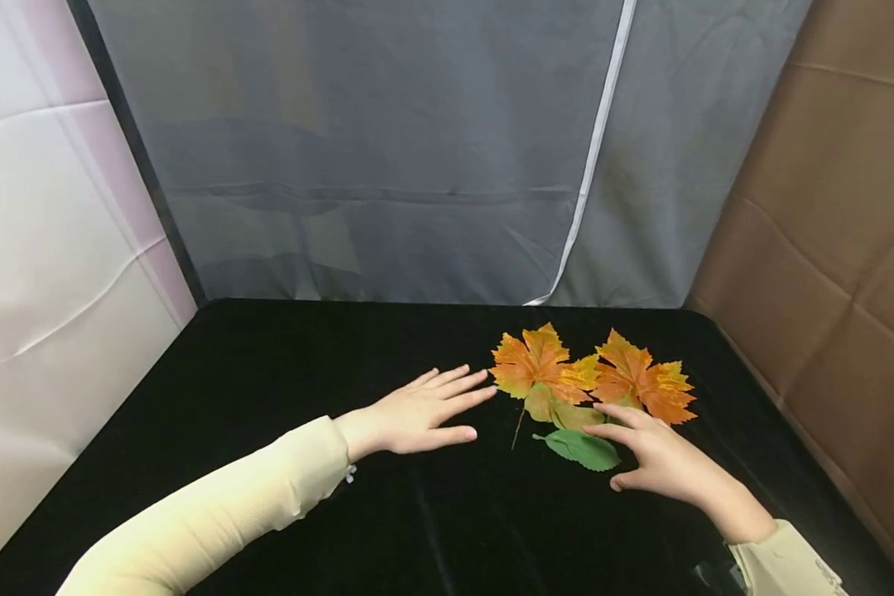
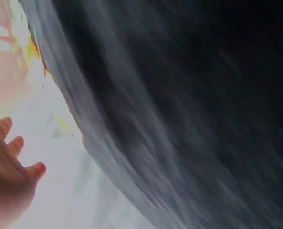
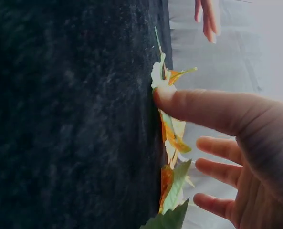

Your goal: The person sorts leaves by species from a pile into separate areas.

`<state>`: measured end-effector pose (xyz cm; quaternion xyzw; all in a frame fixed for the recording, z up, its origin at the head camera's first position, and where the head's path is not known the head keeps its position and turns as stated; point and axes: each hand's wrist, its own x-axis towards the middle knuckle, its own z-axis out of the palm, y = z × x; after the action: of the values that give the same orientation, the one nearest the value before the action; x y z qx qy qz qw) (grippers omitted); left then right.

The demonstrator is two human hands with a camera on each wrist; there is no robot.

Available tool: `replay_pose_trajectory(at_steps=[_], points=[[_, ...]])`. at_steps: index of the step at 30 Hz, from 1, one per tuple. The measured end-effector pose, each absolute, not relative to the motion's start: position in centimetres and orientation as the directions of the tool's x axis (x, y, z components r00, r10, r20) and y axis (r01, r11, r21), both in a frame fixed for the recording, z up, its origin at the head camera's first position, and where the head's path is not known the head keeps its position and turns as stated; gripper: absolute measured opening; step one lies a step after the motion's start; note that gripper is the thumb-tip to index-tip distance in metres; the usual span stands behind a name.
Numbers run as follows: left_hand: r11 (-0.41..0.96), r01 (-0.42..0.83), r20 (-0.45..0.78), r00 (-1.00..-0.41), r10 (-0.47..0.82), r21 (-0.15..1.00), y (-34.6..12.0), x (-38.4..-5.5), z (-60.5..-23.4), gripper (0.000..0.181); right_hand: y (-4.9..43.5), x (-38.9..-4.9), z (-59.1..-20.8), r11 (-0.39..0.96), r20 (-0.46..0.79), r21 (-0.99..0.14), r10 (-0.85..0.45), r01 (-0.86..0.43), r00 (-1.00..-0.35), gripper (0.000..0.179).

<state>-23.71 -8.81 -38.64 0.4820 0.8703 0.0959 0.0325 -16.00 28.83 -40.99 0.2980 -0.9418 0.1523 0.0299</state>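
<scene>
Two orange-yellow maple leaves, the left one (image 1: 529, 364) and the right one (image 1: 644, 385), lie side by side on the black cloth. In front of them are a yellowish-green leaf (image 1: 575, 415) and a serrated green leaf (image 1: 583, 449). My left hand (image 1: 425, 414) is flat with fingers spread, its fingertips just left of the left maple leaf. On the other side, my right hand (image 1: 659, 455) has its fingers apart, thumb low, and overlaps the edge of the leaf group in the head view. Between its thumb and fingers in the right wrist view, nothing is held.
A black cloth-covered table (image 1: 305, 356) spreads under both hands. Grey curtain (image 1: 380, 149) with a white strip hangs behind it. White fabric (image 1: 60, 248) borders the left side, brown fabric (image 1: 842, 207) the right.
</scene>
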Motion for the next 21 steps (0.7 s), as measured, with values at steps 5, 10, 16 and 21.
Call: replay_pose_trajectory(at_steps=[5,10,16,21], points=[[0.386,0.908,0.007,-0.392,0.920,0.163,-6.0,-21.8,-39.2,0.067,28.8,-15.9,-41.4,0.786,0.153,-0.223,-0.557,-0.577,-0.817,0.068],[0.315,0.939,-0.029,-0.314,0.949,0.139,-4.3,-20.6,-39.9,0.067,28.5,-16.0,-41.6,0.780,0.184,-0.200,-0.565,-0.593,-0.804,0.064],[0.254,0.952,-0.089,-0.242,0.966,0.169,-3.0,-19.8,-40.7,0.068,28.1,-16.0,-42.0,0.741,0.268,-0.201,-0.587,-0.640,-0.764,0.044],[0.242,0.954,-0.130,-0.221,0.967,0.176,-2.6,-19.5,-41.1,0.070,27.8,-15.9,-42.2,0.729,0.314,-0.249,-0.561,-0.637,-0.766,0.027]])
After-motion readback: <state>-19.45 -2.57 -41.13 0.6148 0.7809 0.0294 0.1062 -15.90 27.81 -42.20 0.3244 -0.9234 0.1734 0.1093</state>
